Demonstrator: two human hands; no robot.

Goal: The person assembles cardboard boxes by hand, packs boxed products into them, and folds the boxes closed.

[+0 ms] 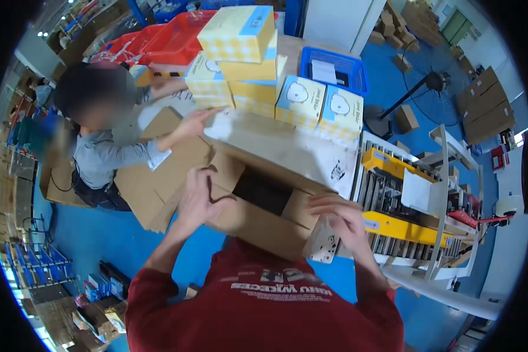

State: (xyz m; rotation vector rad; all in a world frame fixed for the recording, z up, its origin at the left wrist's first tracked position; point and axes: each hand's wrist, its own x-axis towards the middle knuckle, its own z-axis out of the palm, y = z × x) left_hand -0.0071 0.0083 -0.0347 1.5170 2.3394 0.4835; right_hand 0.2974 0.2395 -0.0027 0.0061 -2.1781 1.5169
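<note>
Carton (264, 227): there it sits, between both sets of fingers, mouth upward.
Left hand (198, 196): fingers curved, thumb spread well apart, nothing gripped, just by the left end.
Right hand (339, 216): fingers nearly straight at the right end; gripping, can't tell.
Handling: even pressure, I'd say, walls kept square.

Dark red shirt (264, 320) — pale lettering (281, 288) across it — 2 matching red sleeves (149, 299).
</note>
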